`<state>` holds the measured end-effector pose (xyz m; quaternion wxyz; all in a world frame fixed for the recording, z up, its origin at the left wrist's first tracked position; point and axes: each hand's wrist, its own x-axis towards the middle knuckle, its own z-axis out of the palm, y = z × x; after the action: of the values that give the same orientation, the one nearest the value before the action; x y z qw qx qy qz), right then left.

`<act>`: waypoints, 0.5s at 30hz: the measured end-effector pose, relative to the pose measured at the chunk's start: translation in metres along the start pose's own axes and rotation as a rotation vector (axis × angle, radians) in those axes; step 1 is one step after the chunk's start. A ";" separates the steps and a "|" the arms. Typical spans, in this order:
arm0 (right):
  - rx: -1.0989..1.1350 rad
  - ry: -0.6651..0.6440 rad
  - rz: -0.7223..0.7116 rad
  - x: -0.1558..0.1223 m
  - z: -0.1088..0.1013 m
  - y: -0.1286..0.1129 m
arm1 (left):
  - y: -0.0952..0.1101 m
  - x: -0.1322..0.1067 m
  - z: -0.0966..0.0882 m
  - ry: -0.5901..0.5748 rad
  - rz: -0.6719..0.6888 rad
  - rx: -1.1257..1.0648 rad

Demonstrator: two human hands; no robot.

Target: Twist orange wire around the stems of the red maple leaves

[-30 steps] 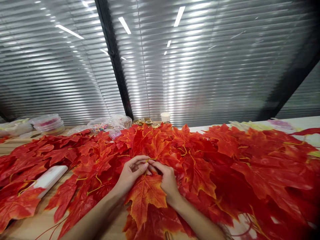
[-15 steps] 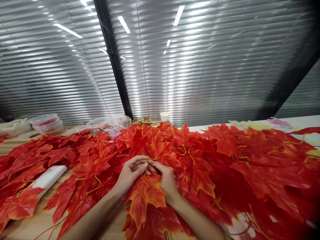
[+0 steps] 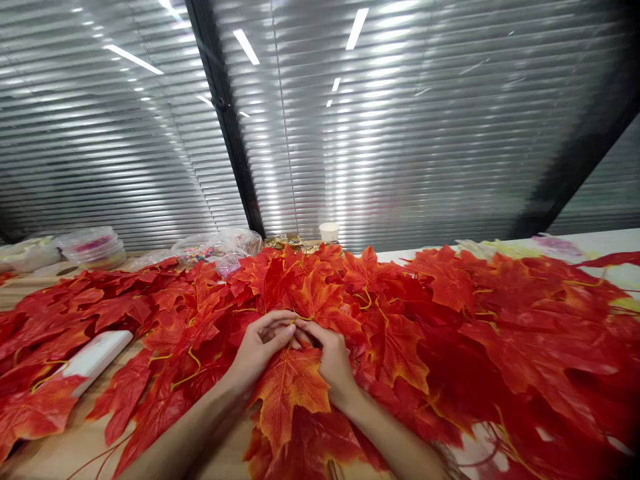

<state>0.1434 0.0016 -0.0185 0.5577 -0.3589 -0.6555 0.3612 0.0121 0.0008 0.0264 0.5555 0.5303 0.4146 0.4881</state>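
Note:
An orange-red artificial maple leaf (image 3: 293,393) hangs tip-down from between my two hands, over the wooden table. My left hand (image 3: 265,343) pinches at its yellow stem, thumb pressed to the fingers. Against it, fingertip to fingertip, my right hand (image 3: 327,353) is closed on the same stem area. The exact spot where the stem passes between the fingers is partly hidden. Many more red maple leaves (image 3: 400,347) with yellow stems lie heaped around and behind both hands.
A white box-like object (image 3: 97,357) lies at left among leaves. Clear plastic tubs (image 3: 93,248), bags with coloured beads (image 3: 217,250), gold wrappers (image 3: 285,241) and a paper cup (image 3: 329,232) line the back. Yellow and purple petals (image 3: 555,247) lie at back right, before window blinds (image 3: 375,133).
Almost nothing differs. Both hands stay together at the leaf's stem, and the whole view has shifted only very slightly.

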 end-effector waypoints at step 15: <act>-0.031 0.004 -0.003 0.000 -0.001 -0.007 | 0.002 0.000 0.003 0.010 0.000 -0.004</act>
<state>0.1435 -0.0015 -0.0124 0.5537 -0.3674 -0.6606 0.3495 0.0144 0.0001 0.0284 0.5546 0.5268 0.4163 0.4915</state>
